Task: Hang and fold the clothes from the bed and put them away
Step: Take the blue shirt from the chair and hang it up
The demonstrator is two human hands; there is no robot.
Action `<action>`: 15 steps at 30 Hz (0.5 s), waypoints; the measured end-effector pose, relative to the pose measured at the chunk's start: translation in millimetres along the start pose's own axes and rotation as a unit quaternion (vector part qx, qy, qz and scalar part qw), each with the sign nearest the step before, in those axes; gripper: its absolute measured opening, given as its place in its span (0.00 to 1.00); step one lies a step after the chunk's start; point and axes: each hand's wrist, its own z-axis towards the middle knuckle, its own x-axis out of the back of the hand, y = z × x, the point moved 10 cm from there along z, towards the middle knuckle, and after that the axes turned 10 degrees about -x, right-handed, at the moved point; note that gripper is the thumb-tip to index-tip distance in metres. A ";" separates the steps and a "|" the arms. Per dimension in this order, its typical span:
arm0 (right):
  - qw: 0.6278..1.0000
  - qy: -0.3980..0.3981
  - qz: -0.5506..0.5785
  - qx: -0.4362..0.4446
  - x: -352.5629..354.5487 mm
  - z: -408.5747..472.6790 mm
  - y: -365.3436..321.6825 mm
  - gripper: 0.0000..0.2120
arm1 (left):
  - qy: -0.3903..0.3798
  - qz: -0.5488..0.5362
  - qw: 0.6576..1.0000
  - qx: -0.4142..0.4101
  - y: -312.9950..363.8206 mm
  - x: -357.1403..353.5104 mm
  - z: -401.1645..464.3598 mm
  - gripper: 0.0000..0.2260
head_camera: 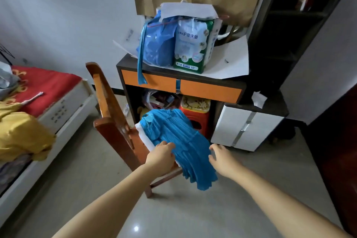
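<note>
A bright blue pleated garment (179, 141) lies on the seat of a wooden chair (112, 120), its lower end hanging over the seat's front edge. White folded cloth (144, 137) shows under it at the left. My left hand (161, 155) rests on the garment's left side with fingers curled into the fabric. At the garment's right edge my right hand (222, 157) hovers with fingers spread and relaxed. More clothes, a yellow one (21, 135) among them, lie on the bed (56, 110) at the left.
Behind the chair stands a dark desk with orange drawers (202, 88), bags and a green packet on top, a red stool (195, 118) and clutter beneath. A white cabinet (245, 127) sits to the right, a dark shelf above it. Bare floor lies in front.
</note>
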 end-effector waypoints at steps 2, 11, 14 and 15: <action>1.000 -0.015 -0.003 0.002 -0.3 20.3 2.6 0.16 | -0.009 -0.008 1.000 0.019 -3.9 -5.5 13.0 0.17; 0.996 -0.088 -0.024 0.021 -26.8 140.2 -24.4 0.17 | -0.056 -0.038 0.993 0.098 -60.8 -27.1 106.0 0.18; 0.994 -0.101 -0.039 0.011 -40.9 183.7 -35.4 0.16 | -0.080 -0.067 0.987 0.121 -82.9 -38.6 142.8 0.18; 0.993 -0.109 -0.043 0.006 -45.5 197.9 -38.8 0.16 | -0.090 -0.079 0.984 0.132 -91.5 -42.9 154.1 0.18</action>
